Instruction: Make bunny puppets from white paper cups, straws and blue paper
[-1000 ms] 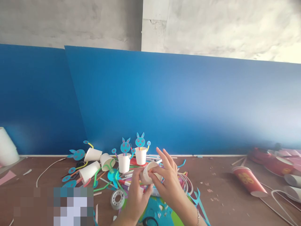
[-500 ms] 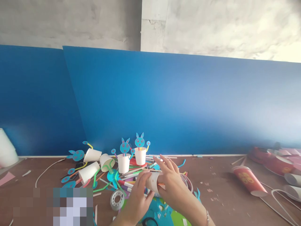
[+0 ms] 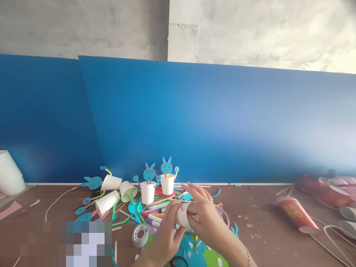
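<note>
In front of me I hold a white paper cup (image 3: 182, 215) on its side, tipped between both hands. My left hand (image 3: 170, 226) is closed round its left end, the thumb underneath. At the other end is my right hand (image 3: 204, 212); some of its fingers bend at the rim and others stretch out above the cup. Whether any fingertip reaches inside is hidden. A small reddish spot shows on the cup's side. Just beyond stand two white cups, a nearer cup (image 3: 147, 193) and a farther cup (image 3: 167, 184), each with a blue paper rabbit head and straw arms.
Several white cups (image 3: 107, 200) with blue paper pieces lie tipped at left. A tape roll (image 3: 140, 235) lies beside my left hand. Markers, straws, blue scraps (image 3: 191, 244) and dark scissor handles (image 3: 178, 261) surround my hands. A red cup (image 3: 297, 215) lies at right near a white cable (image 3: 330, 231).
The paper cup has turned slightly in my hands, and my right-hand fingers have shifted a little at its rim. The whole view has drifted slightly.
</note>
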`<state>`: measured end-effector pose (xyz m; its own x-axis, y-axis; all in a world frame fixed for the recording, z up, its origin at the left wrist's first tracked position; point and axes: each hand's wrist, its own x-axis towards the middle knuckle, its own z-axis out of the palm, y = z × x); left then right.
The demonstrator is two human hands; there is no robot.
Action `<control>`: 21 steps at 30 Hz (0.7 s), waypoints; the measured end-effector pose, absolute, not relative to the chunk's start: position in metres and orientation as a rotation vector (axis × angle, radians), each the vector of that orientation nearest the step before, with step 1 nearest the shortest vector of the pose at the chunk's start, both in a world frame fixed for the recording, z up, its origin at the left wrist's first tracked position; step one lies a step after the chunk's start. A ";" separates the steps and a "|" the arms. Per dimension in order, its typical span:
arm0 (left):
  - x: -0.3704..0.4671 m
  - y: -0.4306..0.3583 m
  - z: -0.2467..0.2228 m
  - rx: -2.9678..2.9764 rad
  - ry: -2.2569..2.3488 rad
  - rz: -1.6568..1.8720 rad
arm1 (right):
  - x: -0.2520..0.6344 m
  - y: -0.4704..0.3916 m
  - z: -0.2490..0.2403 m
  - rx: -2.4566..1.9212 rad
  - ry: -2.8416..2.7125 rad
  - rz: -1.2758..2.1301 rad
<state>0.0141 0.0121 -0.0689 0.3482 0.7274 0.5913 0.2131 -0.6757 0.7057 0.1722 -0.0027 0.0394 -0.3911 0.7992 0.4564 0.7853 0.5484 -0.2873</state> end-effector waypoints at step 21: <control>0.013 0.010 -0.068 2.149 0.787 1.154 | 0.178 -0.001 0.049 -1.527 -1.984 0.413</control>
<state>0.0130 0.0104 -0.0676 0.4542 0.7192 0.5258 0.2264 -0.6640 0.7126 0.1782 -0.0011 0.0492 -0.1627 0.9501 0.2661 0.7652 0.2918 -0.5738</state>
